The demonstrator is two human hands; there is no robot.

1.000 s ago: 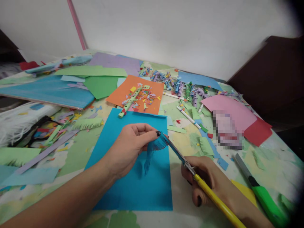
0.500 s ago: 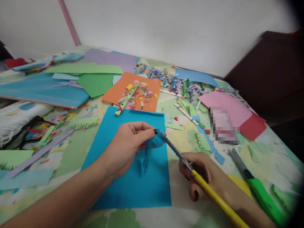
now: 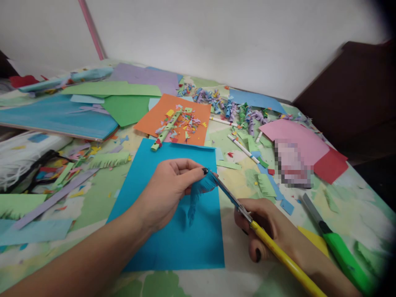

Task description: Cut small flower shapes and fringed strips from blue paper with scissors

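Between the thumb and fingers of my left hand (image 3: 173,189) is a fringed blue paper strip (image 3: 202,187), its thin cut strands hanging down. My right hand (image 3: 262,227) is closed round a pair of scissors (image 3: 236,202) with a yellow handle. The blade tips meet the right end of the strip; whether they are parted there is hard to see. Beneath both the strip and my left hand lies a blue paper sheet (image 3: 173,251), flat on the table.
An orange sheet (image 3: 145,119) bears paper scraps and a rolled green tube (image 3: 167,130). Curled paper pieces (image 3: 229,107) lie at the back. At right are a green-handled cutter knife (image 3: 343,251) and pink paper (image 3: 293,138). A blue pack (image 3: 62,115) sits at left.
The whole view has shifted slightly, so everything appears a little further right. Both hands keep nearly the same pose, with the scissors still at the strip's end.
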